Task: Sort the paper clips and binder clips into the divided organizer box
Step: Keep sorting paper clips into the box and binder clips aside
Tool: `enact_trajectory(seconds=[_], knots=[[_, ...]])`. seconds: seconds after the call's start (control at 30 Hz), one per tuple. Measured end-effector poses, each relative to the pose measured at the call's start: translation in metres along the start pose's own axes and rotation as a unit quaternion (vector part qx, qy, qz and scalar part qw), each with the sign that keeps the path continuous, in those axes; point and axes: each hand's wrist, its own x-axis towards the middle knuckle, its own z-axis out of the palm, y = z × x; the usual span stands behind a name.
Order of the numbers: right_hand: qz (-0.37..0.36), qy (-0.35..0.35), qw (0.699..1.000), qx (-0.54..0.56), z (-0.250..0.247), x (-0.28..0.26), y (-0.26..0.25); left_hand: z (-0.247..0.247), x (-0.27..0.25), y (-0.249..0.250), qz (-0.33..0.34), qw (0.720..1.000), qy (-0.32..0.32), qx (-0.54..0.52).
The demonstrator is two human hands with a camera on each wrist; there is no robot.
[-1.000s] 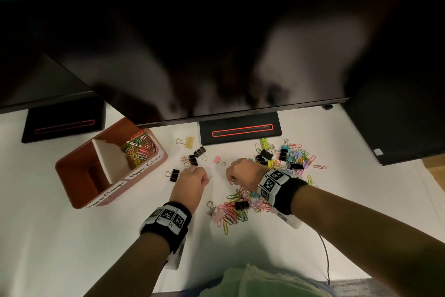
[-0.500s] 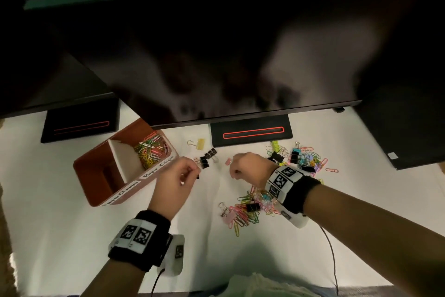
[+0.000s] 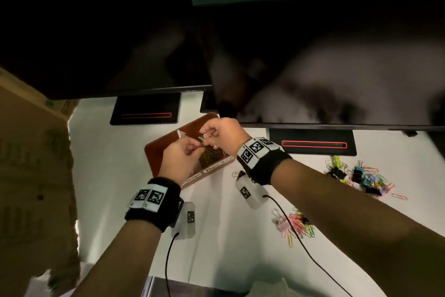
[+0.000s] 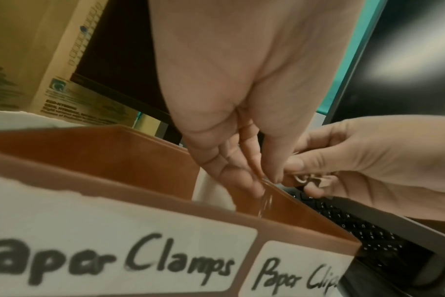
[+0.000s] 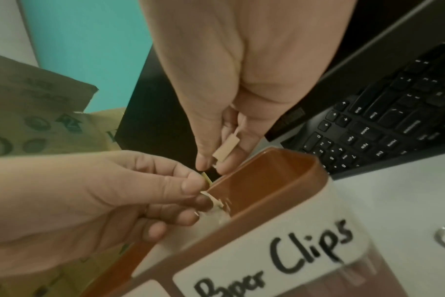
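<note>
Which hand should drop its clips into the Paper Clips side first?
Probably the left hand. Its fingers pinch paper clips right over the organizer box's Paper Clips compartment. The right hand holds a small pink binder clip, which belongs in the other side.

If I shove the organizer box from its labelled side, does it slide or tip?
Probably slides: the box looks low and broad, flat on the white desk. Likely light, since it seems thin-walled and only paper clips show inside, so a small push may skid it. How full the Paper Clamps side is cannot be seen.
</note>
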Motion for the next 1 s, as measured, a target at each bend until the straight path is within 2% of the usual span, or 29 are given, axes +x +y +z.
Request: enact_trajectory(seconds=[0.1,0.2,0.4,0.57,0.7,0.83,0.9,1.0], knots=[[0.019,-0.002,1.000,0.022,0.004,0.003,0.007,0.002,-0.006,-0.006,0.001,1.000,-0.022,-0.007],[0.014,0.018,0.999,0.039,0.007,0.002,0.014,0.011,-0.016,-0.009,0.003,0.996,-0.047,-0.078],[0.030,0.041,0.994,0.098,0.014,-0.004,0.029,0.029,-0.010,-0.003,-0.045,0.975,-0.006,-0.217],[-0.007,0.046,0.989,0.142,0.008,-0.013,0.031,0.025,-0.004,-0.001,-0.030,0.975,-0.031,-0.220],[-0.016,0.053,0.991,0.124,-0.005,-0.032,0.035,0.019,-0.008,-0.004,0.028,0.987,-0.076,-0.138],[-0.016,0.082,0.996,-0.002,-0.031,-0.075,0.066,0.027,-0.030,-0.009,0.144,0.984,-0.104,0.012],[-0.014,0.066,0.996,-0.064,-0.044,-0.103,0.088,0.038,-0.046,-0.009,0.217,0.968,-0.105,0.071],[0.023,0.003,0.986,-0.168,-0.061,-0.145,0.117,0.060,-0.071,-0.013,0.231,0.954,-0.165,0.100]])
